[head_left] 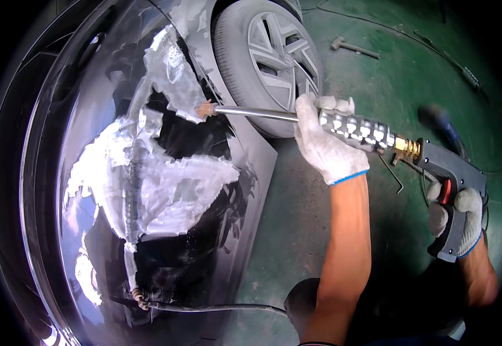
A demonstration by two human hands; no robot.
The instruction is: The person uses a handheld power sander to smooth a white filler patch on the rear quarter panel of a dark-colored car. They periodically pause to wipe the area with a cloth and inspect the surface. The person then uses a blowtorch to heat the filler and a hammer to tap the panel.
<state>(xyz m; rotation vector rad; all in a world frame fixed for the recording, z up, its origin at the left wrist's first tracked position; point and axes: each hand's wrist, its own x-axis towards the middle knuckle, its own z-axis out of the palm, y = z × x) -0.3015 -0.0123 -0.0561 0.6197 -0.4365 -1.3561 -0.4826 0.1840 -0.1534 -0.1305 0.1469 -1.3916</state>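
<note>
A dent puller gun with a sliding metal weight and a black pistol-grip body is held across the view in both hands. My left hand, in a white glove, is closed around the front end of the weight. My right hand, also gloved, wraps the grip by the red trigger. From the weight a steel rod runs left to a copper-coloured tip. That tip is at a bare-metal patch on the dark car panel; whether it touches cannot be told.
A grey-dusted wheel stands beyond the panel. At the panel's lower part a clamp is attached, with a cable leading right. On the green floor lie a hammer, a bent thin rod and a long cable.
</note>
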